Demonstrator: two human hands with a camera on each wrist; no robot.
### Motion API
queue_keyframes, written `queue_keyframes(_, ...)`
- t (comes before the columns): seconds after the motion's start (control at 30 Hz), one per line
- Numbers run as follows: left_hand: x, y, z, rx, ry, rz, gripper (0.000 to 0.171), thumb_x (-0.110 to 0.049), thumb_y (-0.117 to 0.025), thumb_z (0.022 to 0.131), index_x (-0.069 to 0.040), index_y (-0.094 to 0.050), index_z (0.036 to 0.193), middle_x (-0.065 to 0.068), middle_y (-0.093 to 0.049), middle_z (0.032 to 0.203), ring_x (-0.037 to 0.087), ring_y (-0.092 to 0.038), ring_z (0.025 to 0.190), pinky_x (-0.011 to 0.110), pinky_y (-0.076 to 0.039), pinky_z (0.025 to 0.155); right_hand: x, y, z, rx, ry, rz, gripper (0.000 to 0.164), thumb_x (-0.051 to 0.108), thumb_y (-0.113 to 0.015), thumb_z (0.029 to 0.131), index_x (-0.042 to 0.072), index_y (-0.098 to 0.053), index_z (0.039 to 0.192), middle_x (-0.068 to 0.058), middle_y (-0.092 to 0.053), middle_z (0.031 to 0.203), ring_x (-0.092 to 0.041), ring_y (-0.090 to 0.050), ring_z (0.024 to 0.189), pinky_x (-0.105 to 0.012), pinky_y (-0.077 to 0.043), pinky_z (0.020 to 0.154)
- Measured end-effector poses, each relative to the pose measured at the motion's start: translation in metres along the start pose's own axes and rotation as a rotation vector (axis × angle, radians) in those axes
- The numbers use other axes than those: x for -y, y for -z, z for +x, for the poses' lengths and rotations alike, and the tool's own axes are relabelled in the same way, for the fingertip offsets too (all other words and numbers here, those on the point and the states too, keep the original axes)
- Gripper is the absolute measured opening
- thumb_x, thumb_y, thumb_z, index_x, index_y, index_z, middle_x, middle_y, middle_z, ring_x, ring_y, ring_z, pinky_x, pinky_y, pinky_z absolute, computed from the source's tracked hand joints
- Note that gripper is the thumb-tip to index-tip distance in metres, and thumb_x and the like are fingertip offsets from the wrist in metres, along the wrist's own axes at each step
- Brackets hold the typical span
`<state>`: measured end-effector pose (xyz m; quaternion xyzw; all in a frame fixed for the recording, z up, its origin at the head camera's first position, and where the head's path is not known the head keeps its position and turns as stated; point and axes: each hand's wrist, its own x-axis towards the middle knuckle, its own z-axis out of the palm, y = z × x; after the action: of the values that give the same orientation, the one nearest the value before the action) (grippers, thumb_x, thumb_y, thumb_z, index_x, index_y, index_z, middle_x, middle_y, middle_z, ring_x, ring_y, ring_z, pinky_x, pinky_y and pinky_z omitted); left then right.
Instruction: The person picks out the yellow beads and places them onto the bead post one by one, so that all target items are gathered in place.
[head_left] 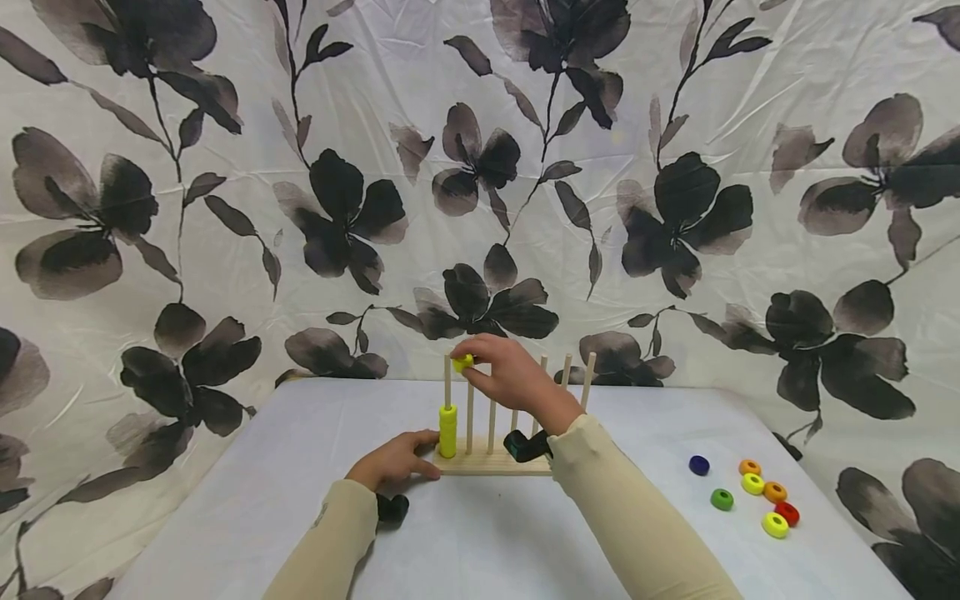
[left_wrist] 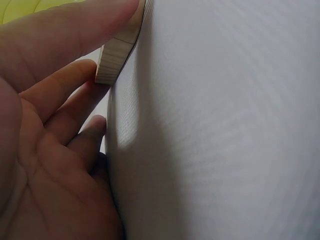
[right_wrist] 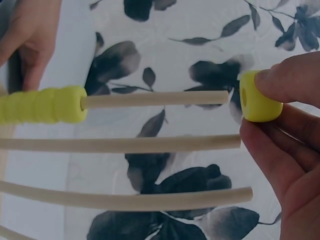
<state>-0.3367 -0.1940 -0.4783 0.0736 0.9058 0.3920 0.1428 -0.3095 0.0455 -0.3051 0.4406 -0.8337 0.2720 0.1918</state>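
Note:
A wooden peg rack [head_left: 491,468] stands on the table with several upright pegs. Yellow rings [head_left: 447,433] are stacked on its leftmost peg, filling the lower part. My right hand [head_left: 517,379] pinches one yellow ring [right_wrist: 262,97] between thumb and fingers. In the right wrist view that ring sits just off the tip of the leftmost peg [right_wrist: 155,99], its hole facing the tip. My left hand [head_left: 397,460] grips the left end of the rack, with the thumb along the front and the fingers at the end of the base [left_wrist: 112,60].
Loose rings lie on the right of the table: a dark blue ring [head_left: 699,465], a green ring [head_left: 722,499], a red ring [head_left: 787,512], plus orange and yellow ones. A white cloth with dark flowers [head_left: 341,212] hangs behind the table.

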Motion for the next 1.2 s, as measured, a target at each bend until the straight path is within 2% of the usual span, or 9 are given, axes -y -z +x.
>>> queue_keyframes(0.23,-0.001,-0.001,-0.002,0.000,0.017,-0.028,0.079,-0.027,-0.085,0.071,-0.020,-0.051,0.142,0.009,-0.044,0.151,0.037,-0.030,0.144,0.065,-0.020,0.114,0.001,-0.004,0.008,-0.023,0.025,0.016,0.023,0.010,-0.063,0.093,0.010,-0.067,0.115,-0.002,-0.068,0.114,-0.015,-0.065,0.101,-0.027,-0.055,0.090)
queue_keyframes(0.43,-0.002,-0.002,-0.003,0.003,-0.013,-0.020,0.078,-0.026,-0.085,0.071,-0.018,-0.051,0.141,0.010,-0.045,0.150,0.038,-0.031,0.143,0.065,-0.021,0.114,-0.002,-0.007,0.013,-0.043,0.015,0.010,0.023,0.008,-0.062,0.092,0.011,-0.068,0.114,-0.003,-0.069,0.114,-0.015,-0.067,0.100,-0.026,-0.056,0.088)
queue_keyframes(0.73,0.000,-0.001,-0.002,0.003,-0.038,0.001,0.078,-0.027,-0.084,0.072,-0.017,-0.051,0.142,0.010,-0.045,0.150,0.038,-0.032,0.143,0.064,-0.021,0.115,-0.001,-0.009,0.020,-0.034,-0.001,-0.025,0.024,0.009,-0.062,0.093,0.008,-0.067,0.116,-0.003,-0.069,0.116,-0.016,-0.067,0.098,-0.028,-0.055,0.087)
queue_keyframes(1.2,-0.002,0.000,-0.005,0.001,-0.015,-0.007,0.077,-0.026,-0.084,0.073,-0.016,-0.051,0.141,0.010,-0.045,0.150,0.037,-0.033,0.143,0.063,-0.023,0.114,-0.002,-0.013,0.026,0.004,-0.070,-0.013,0.025,0.011,-0.061,0.094,0.010,-0.067,0.118,-0.003,-0.068,0.119,-0.018,-0.067,0.105,-0.030,-0.055,0.092)
